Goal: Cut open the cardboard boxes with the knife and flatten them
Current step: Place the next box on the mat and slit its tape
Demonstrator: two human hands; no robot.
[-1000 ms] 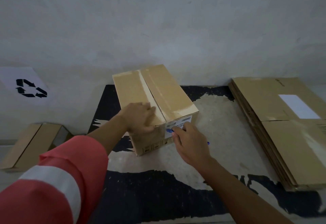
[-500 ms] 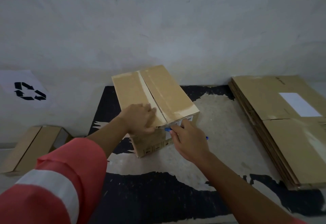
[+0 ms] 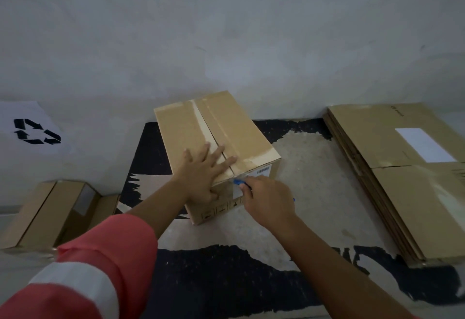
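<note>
Brown taped cardboard box (image 3: 216, 142) sat mid-floor, smooth, blocky. Left hand (image 3: 203, 170) lay flat, fingers wide, on top. Right hand (image 3: 269, 200) gripped blue knife (image 3: 239, 182) at near edge. White label (image 3: 259, 172) unreadable.

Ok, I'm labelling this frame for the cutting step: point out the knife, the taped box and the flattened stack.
knife (image 3: 237, 181), head view, blue tip at the box edge.
taped box (image 3: 241, 132), head view, top flap.
flattened stack (image 3: 372, 137), head view, top sheet.

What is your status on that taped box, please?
Left hand flat on taped box, open. Right hand shut on blue knife, tip at near end of tape seam. Nothing in the way.
</note>
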